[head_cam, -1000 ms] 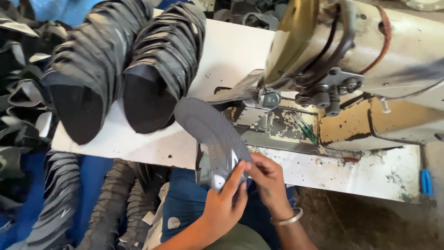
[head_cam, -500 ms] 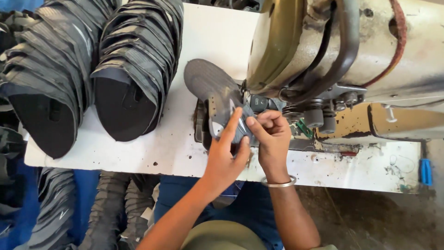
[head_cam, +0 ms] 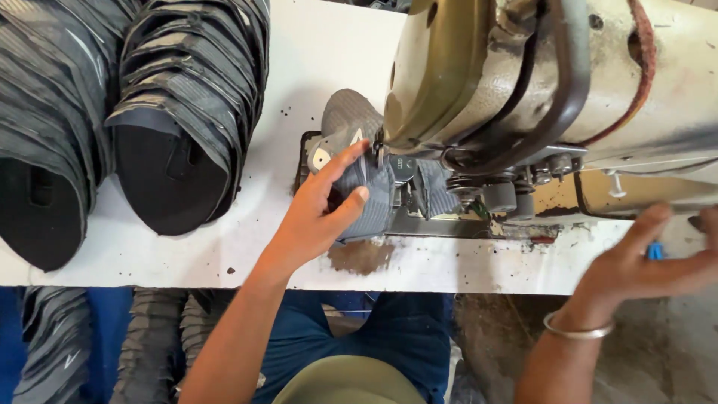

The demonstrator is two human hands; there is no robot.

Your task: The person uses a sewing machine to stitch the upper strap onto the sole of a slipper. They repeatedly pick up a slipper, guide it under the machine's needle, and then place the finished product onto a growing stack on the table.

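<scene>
Grey ribbed shoe upper (head_cam: 364, 191) lies under the sewing machine (head_cam: 523, 90) head on the white desk (head_cam: 224, 247), left hand (head_cam: 321, 213) fingers spread pressing it flat, right hand (head_cam: 651, 258) open and empty aside; steady, even pressure near the needle should keep the seam straight.
</scene>
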